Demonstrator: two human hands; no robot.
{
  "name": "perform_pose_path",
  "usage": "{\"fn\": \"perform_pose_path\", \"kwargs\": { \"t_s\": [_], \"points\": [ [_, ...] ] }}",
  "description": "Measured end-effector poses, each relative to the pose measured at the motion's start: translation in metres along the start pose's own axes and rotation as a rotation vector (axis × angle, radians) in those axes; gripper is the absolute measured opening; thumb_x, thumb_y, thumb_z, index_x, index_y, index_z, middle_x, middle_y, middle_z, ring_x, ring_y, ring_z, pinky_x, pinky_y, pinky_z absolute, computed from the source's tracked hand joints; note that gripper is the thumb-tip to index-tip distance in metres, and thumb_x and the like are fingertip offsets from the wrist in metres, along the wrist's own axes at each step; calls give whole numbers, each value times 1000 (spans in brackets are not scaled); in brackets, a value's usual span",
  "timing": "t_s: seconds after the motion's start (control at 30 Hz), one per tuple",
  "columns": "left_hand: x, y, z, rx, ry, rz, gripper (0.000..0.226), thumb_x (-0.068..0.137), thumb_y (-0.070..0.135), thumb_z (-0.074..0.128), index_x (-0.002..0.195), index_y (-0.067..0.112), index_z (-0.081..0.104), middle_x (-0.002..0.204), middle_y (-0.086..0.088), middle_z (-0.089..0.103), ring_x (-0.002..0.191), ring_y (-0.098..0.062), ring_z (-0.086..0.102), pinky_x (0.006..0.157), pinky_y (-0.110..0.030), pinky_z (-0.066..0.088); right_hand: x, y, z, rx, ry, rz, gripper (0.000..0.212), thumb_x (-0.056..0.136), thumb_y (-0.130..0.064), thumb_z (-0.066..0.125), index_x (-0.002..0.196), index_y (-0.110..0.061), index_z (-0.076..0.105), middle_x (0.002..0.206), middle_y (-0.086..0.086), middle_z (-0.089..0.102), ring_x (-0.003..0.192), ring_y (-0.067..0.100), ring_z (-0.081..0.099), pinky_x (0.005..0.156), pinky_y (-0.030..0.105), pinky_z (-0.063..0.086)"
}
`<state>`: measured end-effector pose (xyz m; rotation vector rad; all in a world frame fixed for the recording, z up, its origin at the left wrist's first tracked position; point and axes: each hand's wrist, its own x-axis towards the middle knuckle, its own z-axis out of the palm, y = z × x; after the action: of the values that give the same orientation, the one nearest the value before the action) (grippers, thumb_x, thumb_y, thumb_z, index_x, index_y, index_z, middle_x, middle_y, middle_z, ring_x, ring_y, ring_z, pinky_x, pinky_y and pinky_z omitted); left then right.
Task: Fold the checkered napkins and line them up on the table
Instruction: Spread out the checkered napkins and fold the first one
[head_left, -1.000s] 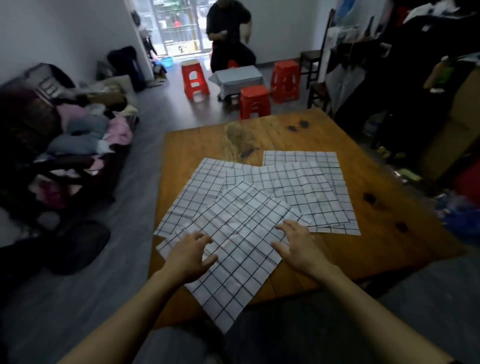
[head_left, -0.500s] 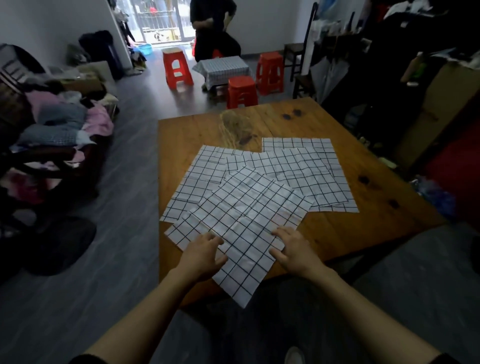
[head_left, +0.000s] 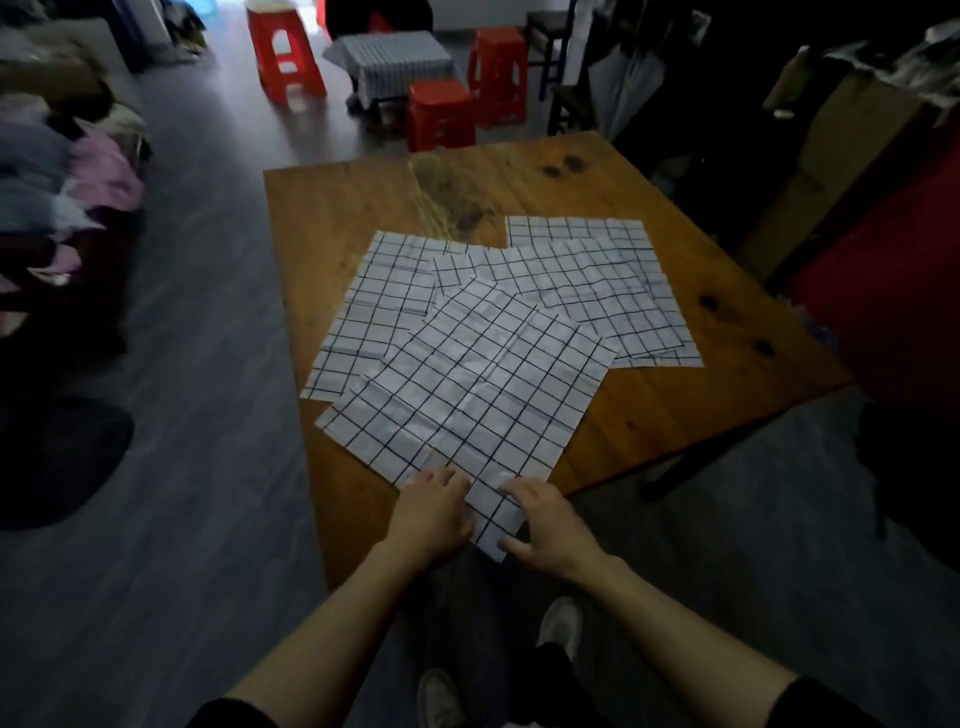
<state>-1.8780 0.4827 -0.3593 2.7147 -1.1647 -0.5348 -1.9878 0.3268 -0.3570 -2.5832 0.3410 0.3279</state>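
Napkins, checkered black on white, lay overlapped on the wooden surface (head_left: 675, 415): one at the left (head_left: 374, 312), the top napkin (head_left: 467, 384) in the middle with its near corner hanging past the edge, others at the right (head_left: 597, 280). Your left hand (head_left: 434, 514) pinched that corner's left edge with curled fingers; your right hand (head_left: 545, 525) gripped its right side, thumb underneath.

You're in a dim rm: grey plank floor (head_left: 208, 467), red stools (head_left: 284, 57) far, clothes pile (head_left: 78, 171) left, cardboard box (head_left: 831, 156) far right.
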Motion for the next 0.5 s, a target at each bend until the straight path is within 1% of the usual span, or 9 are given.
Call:
{"fn": "perform_pose_path", "kwargs": {
  "t_s": [0.13,0.2,0.27,0.4,0.47,0.5],
  "points": [
    [-1,-3,9,91,-44,38,42,90,39,51,128,20,49,134,-5,47,120,-27,43,95,-37,42,3,-4,18,-68,-22,-10,71,79,-41,73,140,-22,42,146,1,37,136,20,31,112,33,33],
    [-3,-4,13,107,-60,29,43,90,40,52,127,19,48,134,-5,45,120,-28,42,94,-37,43,4,-6,26,-123,-42,-16,75,75,-43,74,139,-24,39,144,2,37,134,23,33,108,37,37],
    [-4,0,17,115,-59,23,43,90,39,52,128,19,47,135,-6,43,121,-28,41,95,-37,41,2,-7,35,-198,-53,-33,80,72,-45,75,138,-25,34,141,3,36,130,25,34,104,39,39],
    [-7,10,23,65,-28,22,41,91,40,49,128,21,46,134,-3,45,119,-26,43,95,-38,40,-1,1,44,-261,14,-36,86,65,-46,78,136,-25,33,139,4,37,128,26,35,102,39,39],
    [-7,12,28,44,-15,30,41,92,40,47,128,22,46,134,-3,47,118,-25,45,94,-38,41,-2,7,46,-271,42,-12,83,63,-43,78,133,-23,38,136,6,41,128,28,38,100,40,40],
    [-7,13,29,36,-16,35,42,92,40,48,129,22,46,134,-2,48,118,-24,46,95,-38,41,-2,9,46,-271,64,0,78,63,-38,77,130,-22,41,133,6,44,125,28,41,97,39,42]
  ]
}}
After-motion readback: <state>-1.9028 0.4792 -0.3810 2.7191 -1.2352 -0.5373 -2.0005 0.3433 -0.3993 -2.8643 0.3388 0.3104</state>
